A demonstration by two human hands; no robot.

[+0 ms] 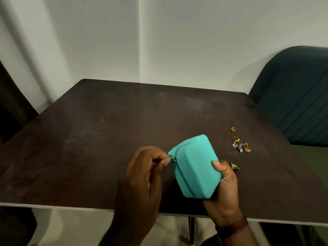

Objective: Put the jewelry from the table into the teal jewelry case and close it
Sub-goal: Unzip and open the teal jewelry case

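The teal jewelry case [194, 166] is tilted up on its side above the dark table [99, 139], its zipper seam facing left. My right hand [224, 189] grips the case from below and behind, thumb on its upper face. My left hand [145, 174] pinches the small metal zipper pull [173, 158] at the case's left edge. The case looks zipped. Loose jewelry lies on the table to the right: a gold ring [233, 129], a cluster of gold and silver pieces [241, 145], and a gold-green piece [235, 166] just beyond my right thumb.
A dark teal upholstered chair [298, 96] stands at the table's right side. A dark chair back [12, 102] shows at the far left. A white wall rises behind the table. The near table edge runs just below my wrists.
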